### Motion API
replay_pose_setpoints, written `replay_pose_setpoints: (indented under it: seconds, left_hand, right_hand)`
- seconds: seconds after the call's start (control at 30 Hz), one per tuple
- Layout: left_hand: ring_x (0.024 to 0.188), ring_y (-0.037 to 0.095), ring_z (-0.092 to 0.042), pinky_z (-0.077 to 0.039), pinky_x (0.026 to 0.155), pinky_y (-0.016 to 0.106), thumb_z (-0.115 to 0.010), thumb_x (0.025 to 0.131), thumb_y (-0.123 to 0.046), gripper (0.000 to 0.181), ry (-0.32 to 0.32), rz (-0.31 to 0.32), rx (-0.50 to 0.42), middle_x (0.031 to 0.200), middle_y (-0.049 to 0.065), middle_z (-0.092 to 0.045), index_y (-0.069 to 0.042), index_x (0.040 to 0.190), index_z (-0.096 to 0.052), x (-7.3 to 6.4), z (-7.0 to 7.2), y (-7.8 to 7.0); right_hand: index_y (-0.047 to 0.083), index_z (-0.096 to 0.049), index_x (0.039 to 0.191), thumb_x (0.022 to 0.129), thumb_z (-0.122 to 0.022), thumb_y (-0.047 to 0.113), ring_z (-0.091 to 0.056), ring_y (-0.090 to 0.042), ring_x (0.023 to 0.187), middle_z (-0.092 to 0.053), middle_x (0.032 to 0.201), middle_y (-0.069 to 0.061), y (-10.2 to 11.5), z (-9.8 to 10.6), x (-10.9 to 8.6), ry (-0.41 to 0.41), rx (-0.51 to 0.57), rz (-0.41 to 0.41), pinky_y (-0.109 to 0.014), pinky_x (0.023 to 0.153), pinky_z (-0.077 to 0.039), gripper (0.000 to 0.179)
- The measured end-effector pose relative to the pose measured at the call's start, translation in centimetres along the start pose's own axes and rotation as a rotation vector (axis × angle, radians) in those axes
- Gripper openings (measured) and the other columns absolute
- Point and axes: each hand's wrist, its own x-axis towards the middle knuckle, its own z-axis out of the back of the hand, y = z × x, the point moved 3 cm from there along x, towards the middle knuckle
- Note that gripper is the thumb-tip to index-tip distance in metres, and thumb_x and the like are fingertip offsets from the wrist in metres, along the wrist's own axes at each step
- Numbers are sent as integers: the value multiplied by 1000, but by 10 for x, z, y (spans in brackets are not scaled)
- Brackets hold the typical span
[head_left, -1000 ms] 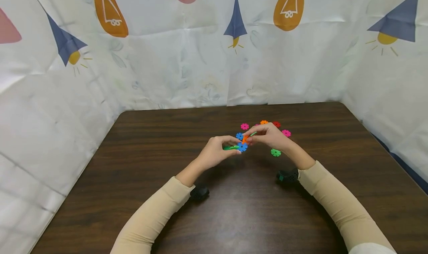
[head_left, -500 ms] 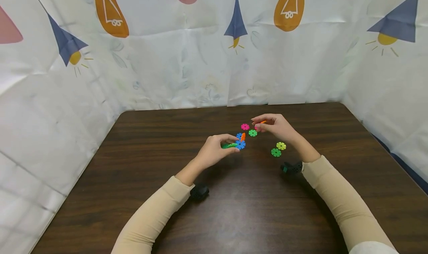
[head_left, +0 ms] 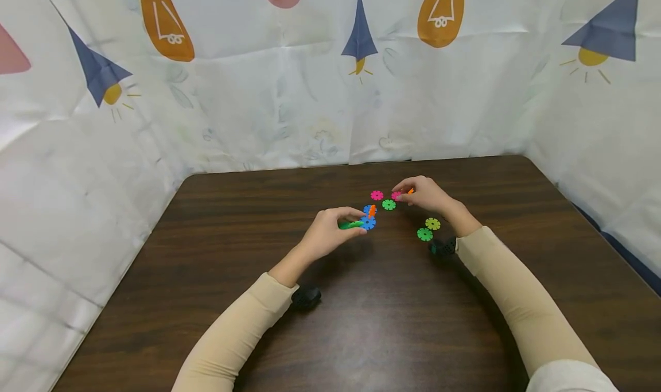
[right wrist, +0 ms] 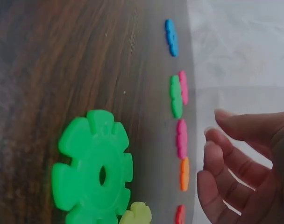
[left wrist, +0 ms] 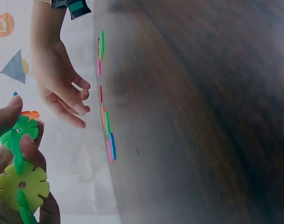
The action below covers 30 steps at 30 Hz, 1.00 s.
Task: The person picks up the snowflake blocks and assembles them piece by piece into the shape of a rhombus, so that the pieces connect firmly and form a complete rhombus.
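Observation:
My left hand (head_left: 330, 231) pinches a chain of slotted flower-shaped plastic discs, held up over the table. In the left wrist view the chain shows a yellow disc (left wrist: 32, 184), a green disc (left wrist: 27, 127) and an orange disc (left wrist: 31, 114). A blue disc (head_left: 368, 223) and the upright orange one stick out past the fingertips in the head view. My right hand (head_left: 426, 196) hovers over the loose discs at the back, fingers loosely bent with nothing between them. Nearest its fingertips are a pink disc (right wrist: 181, 139) and an orange disc (right wrist: 184, 174) on the table.
Loose discs lie flat on the brown table (head_left: 248, 231): another pink disc (head_left: 377, 195), a green disc (head_left: 389, 205), a blue disc (right wrist: 171, 37) and a red disc (right wrist: 180, 214). A green disc (head_left: 424, 234) and yellow disc (head_left: 432, 224) lie nearer the right wrist.
My right hand has left the orange disc on the chain and moved back and right to the loose discs. The left hand keeps its grip, nearly in place. The view has shifted slightly.

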Motion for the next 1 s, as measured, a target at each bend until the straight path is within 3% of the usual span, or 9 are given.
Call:
replay_pose_setpoints:
  seconds: [0.23, 0.33, 0.63, 1.0]
  left_hand:
    - [97, 15, -69, -56, 82, 35, -82, 90, -22, 35, 1, 12, 0, 109, 1, -76, -12, 123, -74, -1, -1, 0]
    - [96, 15, -69, -56, 81, 34, -82, 91, -22, 35, 1, 10, -2, 109, 1, -76, -12, 123, -74, -2, -1, 0]
    - [98, 16, -68, -56, 82, 34, -81, 91, -19, 34, 8, 8, 6, 109, 1, -75, -12, 123, -74, -2, -2, 1]
    - [96, 16, -67, -56, 81, 34, -81, 91, -20, 32, 17, 3, 7, 108, 0, -75, -11, 121, -75, -2, -2, 1]
  right_hand:
    - [-4, -69, 125, 100, -68, 10, -60, -25, 73, -67, 94, -15, -7, -1, 8, 30, -79, -69, -36, 68, -50, 29]
    - [-4, -69, 125, 99, -69, 11, -58, -24, 72, -66, 95, -16, -10, -2, 12, 31, -91, -91, -34, 67, -49, 30]
    - [-4, -67, 126, 99, -72, 21, -60, -30, 82, -63, 113, -23, -16, -3, 23, 32, -116, -122, -42, 77, -52, 37]
    - [-5, -65, 119, 96, -75, 21, -55, -33, 90, -60, 107, -20, -17, -3, 28, 28, -134, -157, -47, 85, -47, 36]
